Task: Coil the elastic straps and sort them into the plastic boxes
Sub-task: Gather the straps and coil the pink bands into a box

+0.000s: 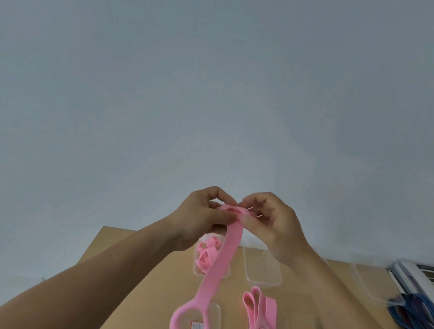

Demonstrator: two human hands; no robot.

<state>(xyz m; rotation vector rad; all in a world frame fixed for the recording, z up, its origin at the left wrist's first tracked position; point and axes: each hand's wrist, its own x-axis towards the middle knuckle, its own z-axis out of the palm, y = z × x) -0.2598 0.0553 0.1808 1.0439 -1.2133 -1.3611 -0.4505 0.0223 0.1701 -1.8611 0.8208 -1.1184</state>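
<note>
Strap [222, 264] end pinched mid-frame by left hand [200, 217] and right hand [274, 227]; springy elastic may uncoil if either grip slackens.

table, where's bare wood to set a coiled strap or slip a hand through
Bare table: the patch between the left forearm and the hanging pink strap, and a narrow gap between that strap and the loose pink pile. Crowded on the right: clear box, phone, blue straps.
</note>
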